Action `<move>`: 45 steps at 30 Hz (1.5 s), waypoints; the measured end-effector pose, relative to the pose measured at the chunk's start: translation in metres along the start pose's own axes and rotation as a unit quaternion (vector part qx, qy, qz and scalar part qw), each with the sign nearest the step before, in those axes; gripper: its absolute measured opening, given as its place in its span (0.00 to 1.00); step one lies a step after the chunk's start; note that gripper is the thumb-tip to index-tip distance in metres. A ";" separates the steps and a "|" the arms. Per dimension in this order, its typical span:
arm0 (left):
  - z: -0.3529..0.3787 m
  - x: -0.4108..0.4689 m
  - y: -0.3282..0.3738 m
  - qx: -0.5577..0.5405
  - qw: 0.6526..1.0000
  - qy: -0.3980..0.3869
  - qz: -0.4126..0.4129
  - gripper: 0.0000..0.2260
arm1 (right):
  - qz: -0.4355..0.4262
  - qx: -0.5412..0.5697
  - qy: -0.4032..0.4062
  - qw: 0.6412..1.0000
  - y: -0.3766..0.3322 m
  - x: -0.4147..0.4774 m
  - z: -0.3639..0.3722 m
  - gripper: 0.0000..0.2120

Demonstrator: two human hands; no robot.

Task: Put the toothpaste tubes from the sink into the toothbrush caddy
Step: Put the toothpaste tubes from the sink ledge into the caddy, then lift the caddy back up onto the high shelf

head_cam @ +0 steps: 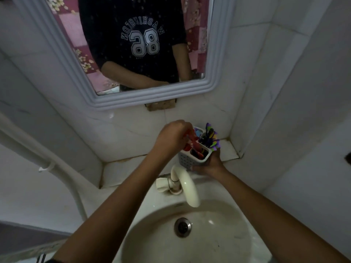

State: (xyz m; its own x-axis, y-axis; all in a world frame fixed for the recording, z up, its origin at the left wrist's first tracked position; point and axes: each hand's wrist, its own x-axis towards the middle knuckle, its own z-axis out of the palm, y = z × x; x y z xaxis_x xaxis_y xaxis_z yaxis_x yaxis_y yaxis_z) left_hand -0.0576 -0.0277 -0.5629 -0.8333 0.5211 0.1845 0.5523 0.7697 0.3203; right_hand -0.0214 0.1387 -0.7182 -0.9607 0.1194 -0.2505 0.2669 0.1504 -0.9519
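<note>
1. The left hand [173, 134] is closed around a red tube [191, 142], its fingers curled tight near the top while the lower end enters the near-left compartment of the caddy [191, 158].
2. The right hand [210, 164] wraps the caddy's lower right side from below and steadies it; its fingers are curled on the grey wall.
3. The caddy sits on the tiled ledge [133, 168] behind the sink [218, 243], just beyond the tap [185, 185]. Toothbrushes [210, 136] fill its back-right compartment.
4. The basin shows no other tube, so this looks like the last one, or close to it.
5. Risks, as I judge them: the near compartment seems already to hold something dark, so the tube could jam or stand proud and tip out. If the right hand lets go early, a push from the left could topple the light caddy toward the tap and basin. The tube's tail may also snag a divider.
6. The ledge is narrow white tile in a corner, with stained grout. A framed mirror [57, 46] hangs above, the walls are pale tile, and the light is dim.
</note>
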 end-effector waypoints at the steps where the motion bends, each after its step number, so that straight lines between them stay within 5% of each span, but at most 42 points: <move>1: 0.007 0.004 0.004 0.012 1.000 -0.021 0.002 0.12 | 0.010 -0.020 -0.004 1.000 0.002 0.001 -0.001 0.51; 6: 0.027 0.003 0.009 -0.013 0.999 -0.034 0.013 0.17 | -0.005 -0.024 -0.006 1.000 -0.005 0.002 0.002 0.09; 10: 0.024 -0.003 -0.001 -0.104 0.994 -0.018 0.014 0.07 | 0.034 -0.010 0.002 0.999 0.004 0.003 -0.005 0.45; 20: 0.041 0.006 -0.001 -0.055 0.994 -0.094 0.002 0.07 | 0.012 -0.094 0.012 0.995 0.008 -0.003 -0.009 0.47; 24: 0.036 0.004 -0.007 -0.074 0.990 -0.118 0.008 0.11 | -0.069 -0.166 0.034 0.983 0.009 -0.003 -0.008 0.47; 27: 0.030 -0.004 -0.010 -0.122 0.988 -0.096 -0.021 0.14 | -0.091 -0.037 -0.039 0.994 -0.009 -0.012 -0.006 0.21; 29: 0.021 -0.009 -0.012 -0.145 0.986 -0.078 -0.022 0.13 | -0.061 0.061 -0.031 0.996 -0.015 -0.019 -0.009 0.19; 30: 0.014 -0.013 -0.011 -0.148 0.986 -0.072 -0.014 0.13 | -0.078 0.021 -0.002 0.997 -0.016 -0.024 -0.010 0.20; 33: -0.012 -0.023 -0.002 -0.143 0.989 -0.039 0.005 0.10 | -0.084 0.006 0.076 0.994 -0.011 -0.035 -0.028 0.47; 39: -0.090 -0.025 0.052 -0.107 0.987 0.097 0.071 0.13 | -0.189 -0.008 0.189 0.964 -0.101 -0.089 -0.074 0.43; 45: -0.218 -0.013 0.134 -0.024 0.946 0.264 0.184 0.16 | -0.316 -0.044 0.245 0.916 -0.250 -0.144 -0.138 0.48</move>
State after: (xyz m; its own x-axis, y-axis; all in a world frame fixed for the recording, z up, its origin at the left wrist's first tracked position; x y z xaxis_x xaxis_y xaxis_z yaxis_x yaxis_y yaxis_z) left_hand 0.0221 -0.0119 -0.3194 -0.4871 0.4845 0.7266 0.8168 0.5474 0.1825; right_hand 0.0609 0.2198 -0.4197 -0.7817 0.4046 0.4746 -0.3039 0.4174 -0.8564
